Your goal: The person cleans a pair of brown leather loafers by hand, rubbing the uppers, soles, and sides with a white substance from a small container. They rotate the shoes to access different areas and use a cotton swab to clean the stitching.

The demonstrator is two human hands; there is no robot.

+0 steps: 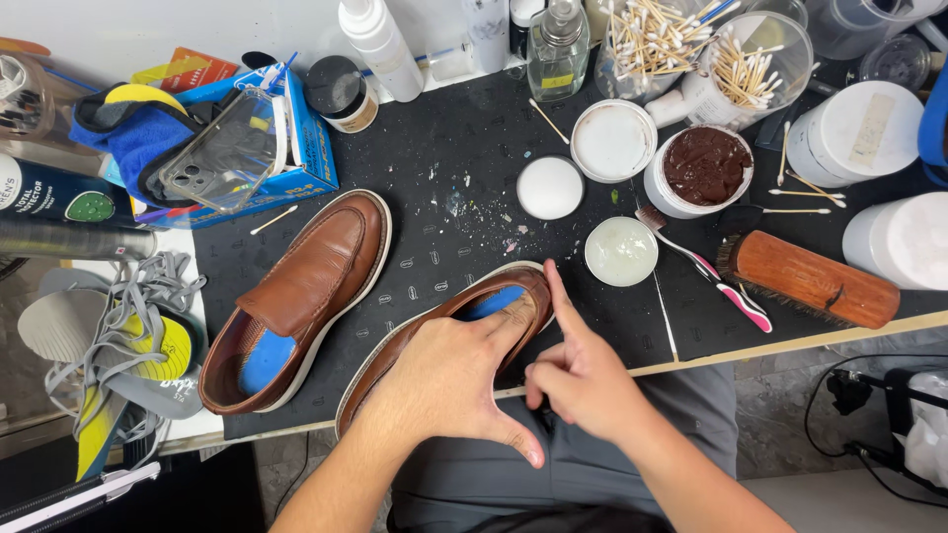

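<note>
The left hand (pixel 449 380) is gripping the near brown leather shoe (pixel 464 321) at the front edge of the black worktop (pixel 444 148), its fingers (pixel 513 316) curling over the rim into the opening, where a blue insole is showing. The right hand (pixel 583 380) is resting against the shoe's side, its index finger stretching up along the heel rim while the other fingers are folding in; whether they are pinching anything I cannot tell.

The shoe is lying tilted with part of it reaching past the worktop's front edge, so a loosened grip could probably let it slide off toward the lap. The open jar of dark brown paste (pixel 703 166) and the small open tub of pale wax (pixel 620 251) are sitting just beside the working area; a careless sweep of the right elbow could likely knock them or smear the smooth leather.

The second shoe (pixel 306 296) is lying to the left, glossy, with a pale sole edge. A wooden brush (pixel 810 278) with dark bristles and a pink-and-white toothbrush (pixel 706 266) are resting on the right. Cotton swabs (pixel 741 69) are bristling from clear jars at the back, and the mat-like surface is looking speckled with crumbs and flecks.
</note>
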